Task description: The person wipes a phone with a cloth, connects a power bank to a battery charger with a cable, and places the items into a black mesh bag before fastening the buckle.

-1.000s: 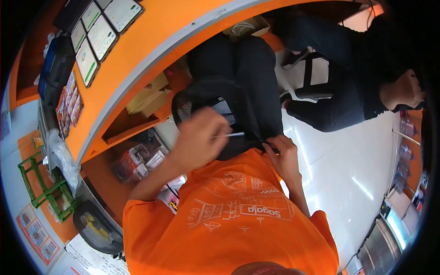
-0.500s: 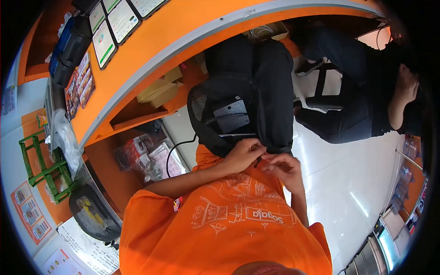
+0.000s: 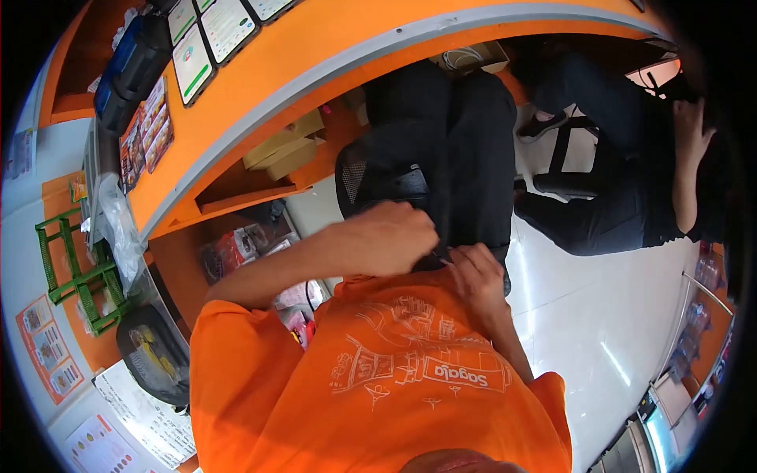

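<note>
A black fabric bag with a mesh panel (image 3: 378, 169) lies across the person's lap, on dark trousers (image 3: 482, 126), and a dark grey, flat rectangular object (image 3: 412, 186) shows on it. The left hand (image 3: 394, 236), slightly blurred, is at the bag's near edge, its fingers curled in toward the palm; whether they grip anything cannot be told. Just beside it, the right hand (image 3: 477, 272) has its fingers bent and close together, and a small dark piece between the two hands is too small to identify; its grip cannot be told either. Nearest the camera is an orange T-shirt with white line drawings (image 3: 410, 394). Beyond the knees curves an orange counter with a grey edge (image 3: 236, 102), bearing smartphones with lit screens (image 3: 229, 27); yellowish-brown cardboard boxes (image 3: 288, 154) sit on a shelf below. To the right, a co-worker in dark clothes (image 3: 607, 213) is near the counter, above a glossy white tiled floor (image 3: 568, 315).
</note>
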